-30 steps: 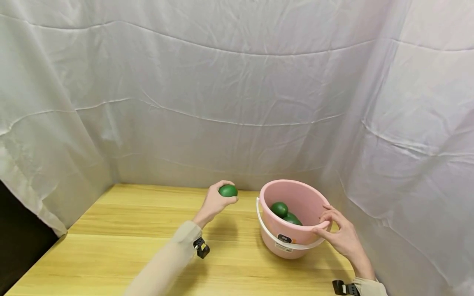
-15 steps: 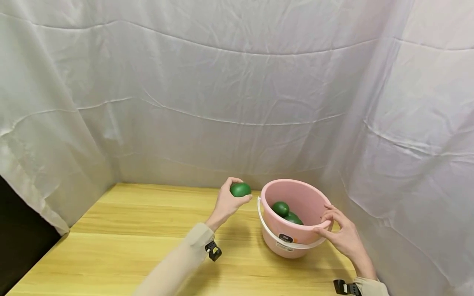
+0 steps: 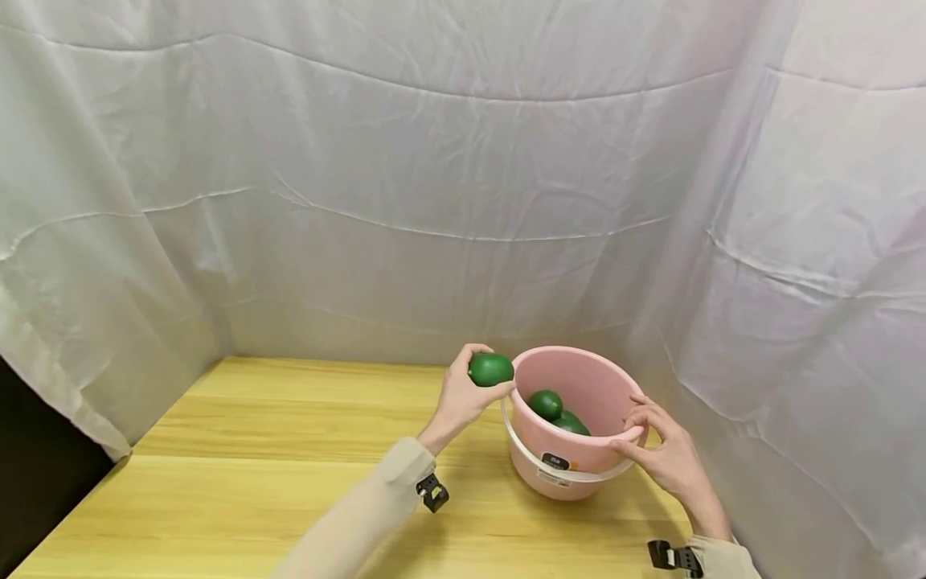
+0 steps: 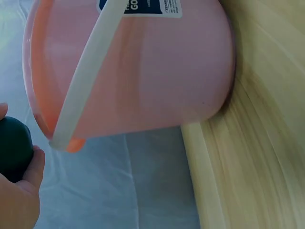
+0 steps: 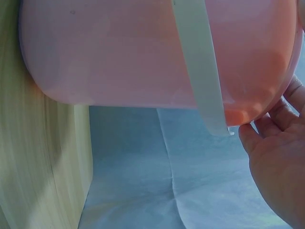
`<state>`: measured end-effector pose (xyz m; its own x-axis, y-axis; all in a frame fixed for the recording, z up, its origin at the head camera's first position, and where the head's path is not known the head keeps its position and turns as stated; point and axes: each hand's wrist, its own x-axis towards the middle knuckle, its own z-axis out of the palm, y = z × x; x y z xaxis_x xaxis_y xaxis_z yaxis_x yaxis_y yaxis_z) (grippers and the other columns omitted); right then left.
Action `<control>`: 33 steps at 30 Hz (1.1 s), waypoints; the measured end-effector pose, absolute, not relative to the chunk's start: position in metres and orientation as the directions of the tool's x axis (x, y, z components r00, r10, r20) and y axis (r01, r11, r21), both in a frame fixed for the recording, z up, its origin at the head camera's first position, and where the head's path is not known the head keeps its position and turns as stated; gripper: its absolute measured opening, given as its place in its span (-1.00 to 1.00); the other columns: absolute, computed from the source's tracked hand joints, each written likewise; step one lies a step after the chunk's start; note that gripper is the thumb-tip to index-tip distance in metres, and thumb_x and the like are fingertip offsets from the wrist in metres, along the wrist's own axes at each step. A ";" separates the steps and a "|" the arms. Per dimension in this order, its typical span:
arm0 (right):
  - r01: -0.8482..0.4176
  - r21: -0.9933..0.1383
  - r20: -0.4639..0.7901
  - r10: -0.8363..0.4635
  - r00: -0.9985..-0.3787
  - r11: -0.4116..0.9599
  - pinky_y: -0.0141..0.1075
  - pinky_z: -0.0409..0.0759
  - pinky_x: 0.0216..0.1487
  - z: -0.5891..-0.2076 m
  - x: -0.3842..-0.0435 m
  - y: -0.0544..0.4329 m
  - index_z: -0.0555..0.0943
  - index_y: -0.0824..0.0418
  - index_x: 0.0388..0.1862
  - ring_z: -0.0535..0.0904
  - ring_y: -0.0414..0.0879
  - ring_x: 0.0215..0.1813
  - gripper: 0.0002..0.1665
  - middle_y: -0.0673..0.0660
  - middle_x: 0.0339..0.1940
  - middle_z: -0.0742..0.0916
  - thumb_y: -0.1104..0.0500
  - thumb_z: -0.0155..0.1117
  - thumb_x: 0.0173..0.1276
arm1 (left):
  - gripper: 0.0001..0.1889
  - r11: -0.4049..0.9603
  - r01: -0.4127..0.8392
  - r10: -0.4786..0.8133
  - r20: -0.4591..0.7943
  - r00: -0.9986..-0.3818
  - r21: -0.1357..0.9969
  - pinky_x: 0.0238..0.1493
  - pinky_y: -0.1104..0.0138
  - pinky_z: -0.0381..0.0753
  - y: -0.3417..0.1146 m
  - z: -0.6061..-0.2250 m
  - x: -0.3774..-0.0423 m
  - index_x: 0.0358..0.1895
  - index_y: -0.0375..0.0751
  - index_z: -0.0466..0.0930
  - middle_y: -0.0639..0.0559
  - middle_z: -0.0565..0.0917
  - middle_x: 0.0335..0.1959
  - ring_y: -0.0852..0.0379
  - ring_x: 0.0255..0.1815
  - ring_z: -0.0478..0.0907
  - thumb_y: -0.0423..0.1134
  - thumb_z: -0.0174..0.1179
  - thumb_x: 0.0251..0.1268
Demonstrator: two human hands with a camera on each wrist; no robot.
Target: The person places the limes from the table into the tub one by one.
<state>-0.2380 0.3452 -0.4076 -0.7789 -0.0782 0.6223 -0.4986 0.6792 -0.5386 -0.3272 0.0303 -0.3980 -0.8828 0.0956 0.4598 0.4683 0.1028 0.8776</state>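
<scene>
My left hand (image 3: 463, 398) pinches a smooth dark green avocado (image 3: 492, 369) between thumb and fingers. It is raised over the table, right at the left rim of a pink plastic bucket (image 3: 534, 433). In the left wrist view, the held avocado (image 4: 14, 145) appears at the left edge, beside the bucket's mouth. Inside the bucket lie more avocados, one (image 3: 545, 404) partly over another (image 3: 572, 422). My right hand (image 3: 674, 458) grips the bucket's right rim, thumb outside and fingers over the edge. The bucket's mouth leans toward me.
The bucket's white handle (image 3: 579, 480) hangs down across its front, over a label (image 3: 555, 461). A light wooden table (image 3: 289, 426) lies beneath. White curtains (image 3: 434, 177) enclose the back and right side, close behind the bucket.
My left hand has carried the avocado rightward, from apart from the bucket up to its left rim. The right hand keeps its grip and the bucket stays in place.
</scene>
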 end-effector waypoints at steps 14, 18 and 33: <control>-0.508 -0.542 0.627 -0.080 -0.775 0.670 -0.75 0.11 0.25 -0.411 -0.240 0.347 0.58 0.08 -0.39 0.27 -0.57 0.34 -0.63 -0.23 0.07 0.58 0.28 0.63 -0.09 | -0.30 0.164 0.553 0.191 0.524 -0.830 0.817 -0.08 0.30 0.61 0.057 -0.389 -0.319 0.18 0.14 0.44 0.09 0.62 0.01 0.16 -0.09 0.60 -0.07 0.57 -0.11; -0.509 -0.541 0.627 -0.083 -0.774 0.670 -0.75 0.12 0.25 -0.411 -0.240 0.347 0.58 0.08 -0.39 0.28 -0.56 0.35 -0.63 -0.17 0.03 0.60 0.29 0.63 -0.09 | -0.32 0.185 0.593 0.242 0.548 -0.800 0.784 -0.13 0.36 0.62 0.064 -0.387 -0.319 0.15 0.10 0.46 0.11 0.62 -0.01 0.22 -0.13 0.59 -0.05 0.57 -0.12; -0.511 -0.530 0.635 -0.083 -0.768 0.677 -0.76 0.10 0.25 -0.410 -0.239 0.345 0.58 0.08 -0.40 0.28 -0.59 0.33 -0.62 -0.20 0.03 0.59 0.29 0.64 -0.11 | -0.30 0.148 0.650 0.365 0.569 -0.736 0.746 -0.13 0.31 0.70 0.084 -0.384 -0.315 0.24 -0.01 0.43 0.04 0.56 0.04 0.19 -0.13 0.62 -0.19 0.54 -0.03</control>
